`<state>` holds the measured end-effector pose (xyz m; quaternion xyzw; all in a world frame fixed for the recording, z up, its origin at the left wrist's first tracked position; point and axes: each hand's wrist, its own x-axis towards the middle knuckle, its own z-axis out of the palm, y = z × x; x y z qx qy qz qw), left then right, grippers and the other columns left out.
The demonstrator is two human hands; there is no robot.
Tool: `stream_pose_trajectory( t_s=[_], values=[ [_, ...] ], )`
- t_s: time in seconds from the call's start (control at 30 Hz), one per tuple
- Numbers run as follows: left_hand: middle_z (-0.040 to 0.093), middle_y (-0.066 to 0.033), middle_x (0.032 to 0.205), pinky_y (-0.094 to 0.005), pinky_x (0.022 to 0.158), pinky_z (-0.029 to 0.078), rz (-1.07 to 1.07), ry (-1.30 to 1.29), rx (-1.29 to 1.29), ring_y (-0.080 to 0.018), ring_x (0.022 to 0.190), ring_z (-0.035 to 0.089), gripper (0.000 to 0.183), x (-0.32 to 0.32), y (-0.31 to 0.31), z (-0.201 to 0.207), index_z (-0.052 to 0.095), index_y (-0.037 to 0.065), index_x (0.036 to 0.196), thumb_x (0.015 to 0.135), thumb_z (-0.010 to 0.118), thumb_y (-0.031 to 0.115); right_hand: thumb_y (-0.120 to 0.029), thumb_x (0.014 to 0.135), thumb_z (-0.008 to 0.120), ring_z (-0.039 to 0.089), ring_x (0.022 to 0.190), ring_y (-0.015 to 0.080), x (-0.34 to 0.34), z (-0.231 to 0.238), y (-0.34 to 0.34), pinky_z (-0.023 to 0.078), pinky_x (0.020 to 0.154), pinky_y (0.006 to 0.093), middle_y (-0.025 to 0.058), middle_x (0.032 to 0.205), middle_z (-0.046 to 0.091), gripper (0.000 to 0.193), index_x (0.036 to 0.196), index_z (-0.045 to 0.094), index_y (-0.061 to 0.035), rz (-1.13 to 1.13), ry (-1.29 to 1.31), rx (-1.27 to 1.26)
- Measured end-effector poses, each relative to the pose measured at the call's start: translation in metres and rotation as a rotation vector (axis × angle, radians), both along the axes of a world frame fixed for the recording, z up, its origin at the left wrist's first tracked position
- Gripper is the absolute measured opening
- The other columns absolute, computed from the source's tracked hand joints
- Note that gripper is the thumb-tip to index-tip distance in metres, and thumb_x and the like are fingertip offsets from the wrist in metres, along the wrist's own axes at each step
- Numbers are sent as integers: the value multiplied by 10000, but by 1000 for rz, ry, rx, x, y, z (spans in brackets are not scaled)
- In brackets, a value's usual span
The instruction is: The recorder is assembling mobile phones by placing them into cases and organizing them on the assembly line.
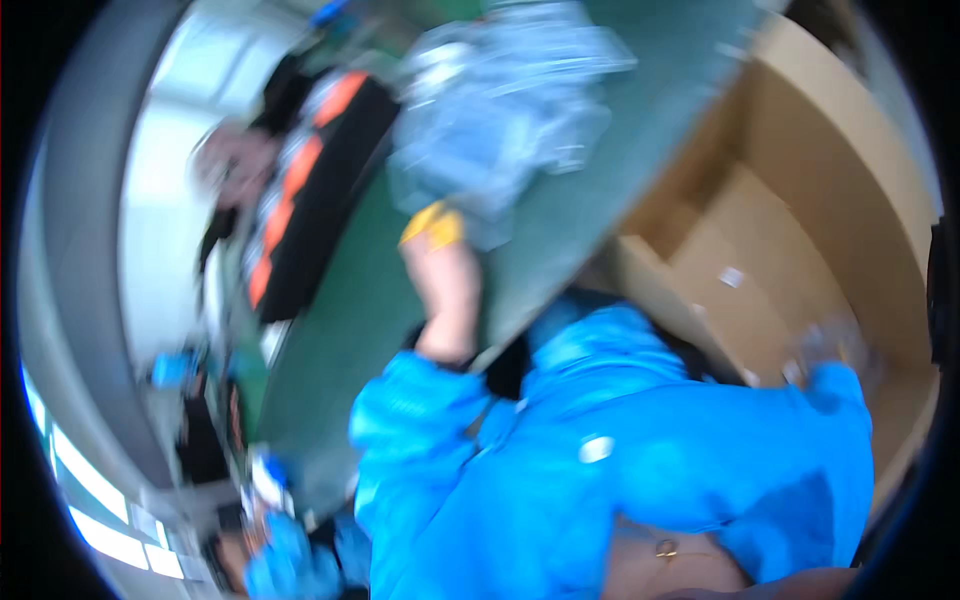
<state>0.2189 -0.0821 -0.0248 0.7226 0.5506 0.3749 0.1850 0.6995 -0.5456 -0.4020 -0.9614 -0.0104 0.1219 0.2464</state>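
Observation:
My left hand [445, 275] reaches over a green work surface [560, 235], with yellow coverings [432, 226] over its fingertips. Those fingers meet the near edge of a pile of clear plastic bags or packaging [500, 120]; motion blur hides whether they grip it. Off to the right, my right arm extends over a large open cardboard box [830, 150]. At its end, my right hand [830, 345] is a smear inside the box, beside something clear that I cannot make out.
Beyond my left hand stands a black tray [345, 195] with orange items [297, 170] along it. A person [238, 165] is on its far side. Another person's blue sleeve [285, 560] shows at the lower left. A small white scrap [731, 276] lies in the box.

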Motion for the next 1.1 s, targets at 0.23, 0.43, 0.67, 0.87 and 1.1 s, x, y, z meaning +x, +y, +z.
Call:
stream_pose_trajectory(
  t_s=[0.23,0.43,0.67,0.87,1.1],
  values=[
    [480,-151,990,-341,799,388,26,-255,70,-266,908,479,317,-2,10,-16,466,-16,1042,808,523,189,-295,768,540,545,886,290,12,-23,103,440,740,373,187,935,574,401,1003,534,31,107,48,18],
    [480,-135,985,-328,798,384,56,-233,68,-259,907,473,301,-12,10,-16,464,-19,1041,825,490,190,-286,773,530,548,870,286,-5,-23,115,442,727,371,181,919,576,389,998,536,31,110,62,23],
    [487,-131,973,-326,796,383,78,-178,47,-251,902,476,305,-12,2,-10,469,-17,1045,822,486,189,-275,779,518,551,851,280,-8,-19,111,445,712,369,174,902,578,375,993,537,32,106,44,22],
    [489,-130,976,-325,792,382,81,-160,54,-250,896,476,305,-11,4,-11,473,-18,1037,820,492,196,-266,784,508,553,834,276,-7,-20,117,447,699,368,168,887,580,363,988,539,33,114,22,33],
    [475,-131,1011,-290,807,392,93,-149,19,-209,918,497,287,-6,7,-10,466,-28,1055,829,497,145,-255,790,496,556,815,270,3,-23,127,450,684,366,162,869,583,350,982,540,33,121,-1,59]
  ],
)
